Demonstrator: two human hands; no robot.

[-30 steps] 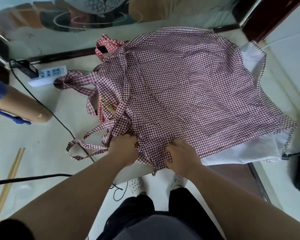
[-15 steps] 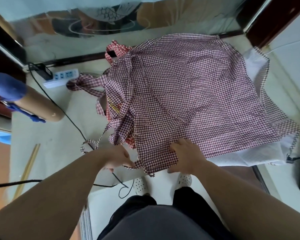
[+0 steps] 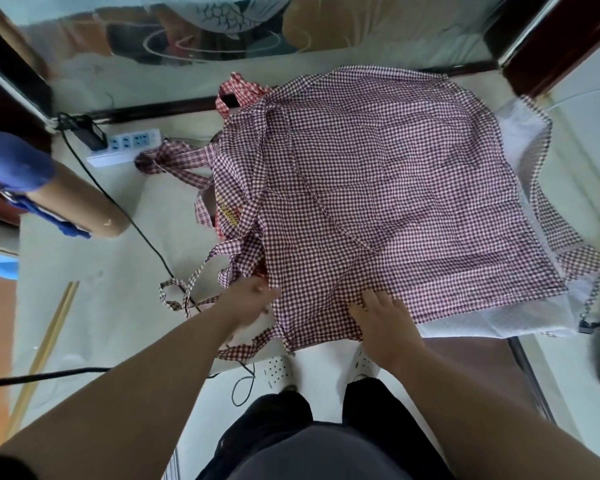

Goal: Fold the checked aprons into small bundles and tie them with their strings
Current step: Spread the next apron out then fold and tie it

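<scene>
Top apron [image 3: 378,202] lies spread flat, checked side up, on a pile of others [image 3: 520,140] at the centre and right of the table [image 3: 118,271]. Its near edge reaches the near table edge. White backing of a lower apron shows along the right and near-right margins, and a redder checked piece shows at the far left of the pile. Strings [image 3: 184,292] trail off the pile's left side onto the bare table in loose loops, and one strap lies along the near edge between the forearms. Right hand [image 3: 385,317] rests palm down on the apron's near edge with the fingers extended and flat on the cloth, not grasping. Left hand [image 3: 253,299] is at the apron's near-left corner, touching the cloth where the strings start. It is blurred, so whether it grasps anything cannot be told. On the left of the table are a power strip [image 3: 123,147] at the far side, a cardboard tube [image 3: 84,206] with a blue end, a black cable [image 3: 146,233] running from the strip toward the strings, and a wooden stick [image 3: 49,337] near the left edge.
</scene>
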